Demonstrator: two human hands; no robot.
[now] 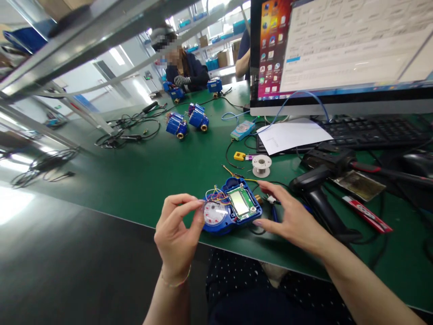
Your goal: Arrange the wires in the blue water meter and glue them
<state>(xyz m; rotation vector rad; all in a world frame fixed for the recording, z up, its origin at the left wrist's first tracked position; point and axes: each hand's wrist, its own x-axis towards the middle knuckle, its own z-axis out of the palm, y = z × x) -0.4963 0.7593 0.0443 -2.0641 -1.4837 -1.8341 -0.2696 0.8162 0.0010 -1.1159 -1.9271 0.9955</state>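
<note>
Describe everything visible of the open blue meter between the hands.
The blue, plastic-looking meter lies face up near the green tabletop's edge. Its round left part bears a white, red-marked dial; its squarish right part holds a green board and pale screen. Thin coloured wires protrude. The left hand pinches its rim; the right hand is close, contact unclear.
</note>
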